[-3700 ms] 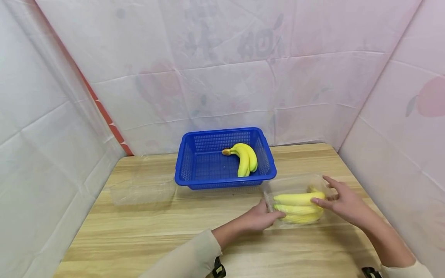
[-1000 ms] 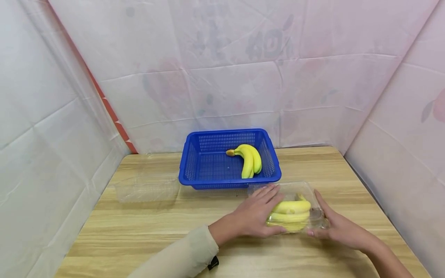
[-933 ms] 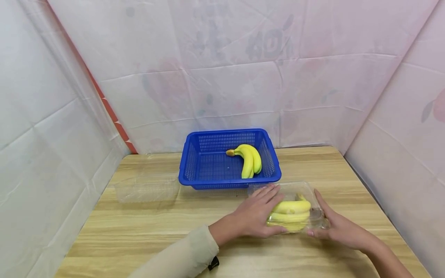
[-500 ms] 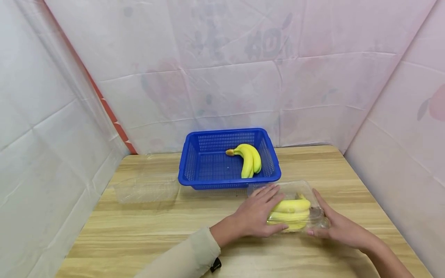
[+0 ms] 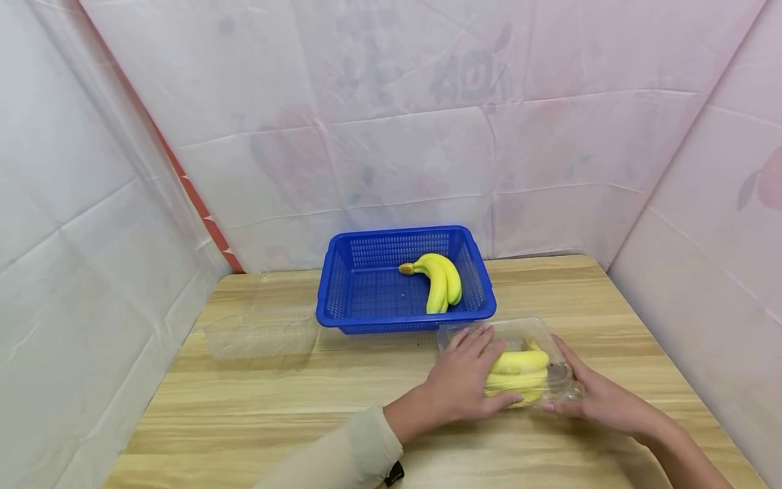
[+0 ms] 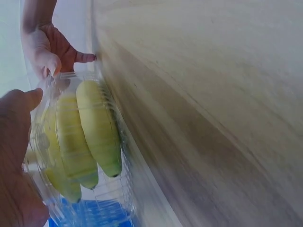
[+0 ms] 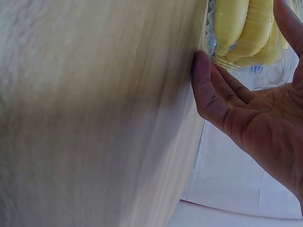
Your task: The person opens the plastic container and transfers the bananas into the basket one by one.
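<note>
- A clear plastic container (image 5: 525,331) is set on the wooden table (image 5: 275,401), towards the right, between the two hands.
- Inside it, a cluster of yellow bananas (image 5: 519,363) is held and can be seen through the plastic; whether the container is fully latched cannot be told.
- The left hand (image 5: 467,380) is laid over the left part of the container, its fingers extended across the top; nothing is clenched.
- The right hand (image 5: 601,401) is placed against the right end, with thumb and fingers spread apart along the plastic; no tight grip is shown.
- Beyond the container, a blue basket (image 5: 403,319) is seen just beside it; whether they are touching cannot be told.
- In the basket's right part, a second bunch (image 5: 436,278) is laid, its brown stem end pointed left.
- To the basket's left, another clear container (image 5: 259,339) is faintly made out on the table.
- The left forearm is covered by a pale sleeve (image 5: 342,455).
- The table is bordered by pale printed sheeting (image 5: 397,156).
</note>
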